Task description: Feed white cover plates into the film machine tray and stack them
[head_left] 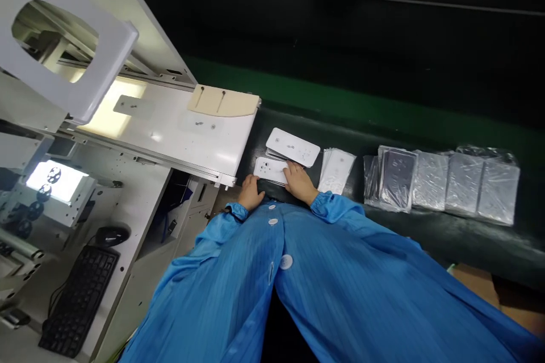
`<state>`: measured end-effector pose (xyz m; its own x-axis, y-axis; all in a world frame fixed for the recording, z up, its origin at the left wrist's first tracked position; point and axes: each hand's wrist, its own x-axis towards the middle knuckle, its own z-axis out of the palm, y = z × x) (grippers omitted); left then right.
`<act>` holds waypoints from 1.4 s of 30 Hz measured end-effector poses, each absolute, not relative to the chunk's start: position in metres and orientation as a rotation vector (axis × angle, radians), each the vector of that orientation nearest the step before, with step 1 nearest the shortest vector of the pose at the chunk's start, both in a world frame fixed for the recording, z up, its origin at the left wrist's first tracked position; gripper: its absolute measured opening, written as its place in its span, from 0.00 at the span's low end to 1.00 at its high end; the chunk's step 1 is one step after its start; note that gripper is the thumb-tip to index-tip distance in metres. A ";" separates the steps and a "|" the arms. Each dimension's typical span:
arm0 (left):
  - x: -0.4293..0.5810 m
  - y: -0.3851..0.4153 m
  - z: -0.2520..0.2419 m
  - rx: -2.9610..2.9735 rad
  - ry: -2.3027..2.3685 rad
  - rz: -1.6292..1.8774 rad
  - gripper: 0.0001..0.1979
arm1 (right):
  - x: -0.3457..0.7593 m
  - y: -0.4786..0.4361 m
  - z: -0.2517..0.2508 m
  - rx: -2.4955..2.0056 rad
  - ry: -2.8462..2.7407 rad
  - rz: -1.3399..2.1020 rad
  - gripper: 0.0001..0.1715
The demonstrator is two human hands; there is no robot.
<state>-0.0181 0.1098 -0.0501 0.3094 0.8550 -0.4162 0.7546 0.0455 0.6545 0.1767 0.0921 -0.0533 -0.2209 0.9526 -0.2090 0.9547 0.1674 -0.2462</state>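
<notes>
A small stack of white rounded-corner panels (271,170) with dark spots lies on the dark bench in front of me. My right hand (300,182) grips its right end, fingers curled over the top. At the stack's left end, my left hand (251,193) has its fingers bent against the edge; the fingertips are partly hidden. Just beyond, a second stack of white panels (293,146) sits at an angle, close to my right fingers. To the right of that hand, thin white sheets (337,171) are fanned out.
Clear-wrapped packs of panels (464,184) line the bench on the right. On the left, a machine's white conveyor belt (170,119) carries flat panels and ends near my left hand. A keyboard (80,298), a mouse (111,235) and a lit screen (56,180) are lower left.
</notes>
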 end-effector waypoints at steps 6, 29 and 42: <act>-0.015 0.112 -0.056 1.822 1.453 0.048 0.17 | 0.209 0.067 -0.050 2.255 2.311 -0.658 0.14; 0.027 0.084 -0.029 1.820 1.058 0.208 0.04 | 0.309 0.067 -0.086 3.454 0.757 -1.471 0.22; 0.075 0.089 0.010 0.635 0.370 0.198 0.35 | 0.248 0.054 0.040 2.666 1.741 -2.881 0.27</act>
<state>0.0748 0.0893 0.0102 0.9163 0.2912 -0.2750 -0.0675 0.7891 0.6105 0.2481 0.0536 0.0402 0.1358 0.9671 -0.2151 -0.2593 -0.1748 -0.9498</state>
